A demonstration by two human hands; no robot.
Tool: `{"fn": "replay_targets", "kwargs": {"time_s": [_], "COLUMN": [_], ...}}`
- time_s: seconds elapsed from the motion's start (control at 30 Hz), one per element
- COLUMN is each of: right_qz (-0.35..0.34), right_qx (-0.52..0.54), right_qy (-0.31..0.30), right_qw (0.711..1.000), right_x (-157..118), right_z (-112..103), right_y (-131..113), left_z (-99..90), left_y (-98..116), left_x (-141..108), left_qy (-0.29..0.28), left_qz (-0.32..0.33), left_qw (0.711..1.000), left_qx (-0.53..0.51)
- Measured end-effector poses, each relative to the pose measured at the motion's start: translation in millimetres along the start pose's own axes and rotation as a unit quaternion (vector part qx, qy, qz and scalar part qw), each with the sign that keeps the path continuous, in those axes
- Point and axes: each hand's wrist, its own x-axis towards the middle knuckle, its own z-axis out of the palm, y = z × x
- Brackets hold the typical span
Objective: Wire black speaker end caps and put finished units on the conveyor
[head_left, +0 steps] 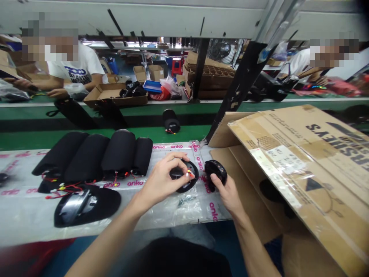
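My left hand (165, 176) is closed in a pinch on small red and white wire connectors (189, 174), over a round black part (195, 183) at the middle of the bench. Just to the right, my right hand (227, 190) grips a black ring-shaped part (216, 172), thumb on its near side. Several black fabric-covered cylinders (118, 152) lie side by side at the left, with coloured wires at their near ends. In front of them rests a black piece with a shiny clear inside (76, 206).
An open cardboard box (291, 161) stands at the right, flaps beside my right forearm. Another black cylinder (171, 121) lies on the green surface (144, 134) beyond the plastic-covered bench (161, 209). A slanted dark post (239, 86) rises behind. Two people sit across.
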Motion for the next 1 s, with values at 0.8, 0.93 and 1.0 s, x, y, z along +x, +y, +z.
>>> {"fn": "replay_targets", "kwargs": {"time_s": [0.8,0.93,1.0], "right_qz": [-0.106,-0.139,-0.149], "right_qx": [0.12,0.105,0.115], "right_qy": [-0.081,-0.085,-0.09], "right_qw": [0.984,0.981,0.978], "right_x": [3,-3,-4], "right_z": [8,5,3], "right_y": [-61,-61,-59], "left_z": [22.9,23.0,23.2], "left_y": [13,13,13], "left_x": [6,6,6], "left_qy": [0.065,0.084,0.088], "left_qz": [0.05,0.04,0.041], "left_qw": [0.991,0.99,0.99], "left_qx": [0.102,0.102,0.101]}}
